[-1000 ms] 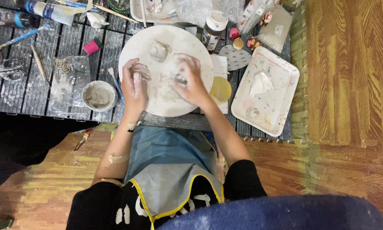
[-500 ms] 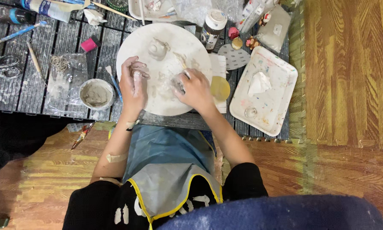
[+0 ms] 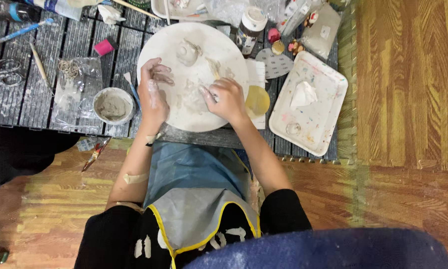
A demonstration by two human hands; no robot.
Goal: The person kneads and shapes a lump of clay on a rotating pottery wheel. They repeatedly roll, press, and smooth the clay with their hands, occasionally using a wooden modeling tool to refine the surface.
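A round white board (image 3: 224,107) lies on the dark slatted tabletop (image 3: 15,107), smeared with pale grey clay; one small lump of clay (image 3: 186,52) sits near its far edge. The left hand (image 3: 153,94) rests on the board's left side, fingers loosely curled and coated in clay, holding nothing I can make out. The right hand (image 3: 227,98) is closed narrowly around a thin tool (image 3: 213,69) whose tip touches the board. Since the earlier frame the left hand's fingers have spread slightly. One small bowl (image 3: 113,105) of grey slip stands left of the board, one paint-flecked white tray (image 3: 328,87) right of it.
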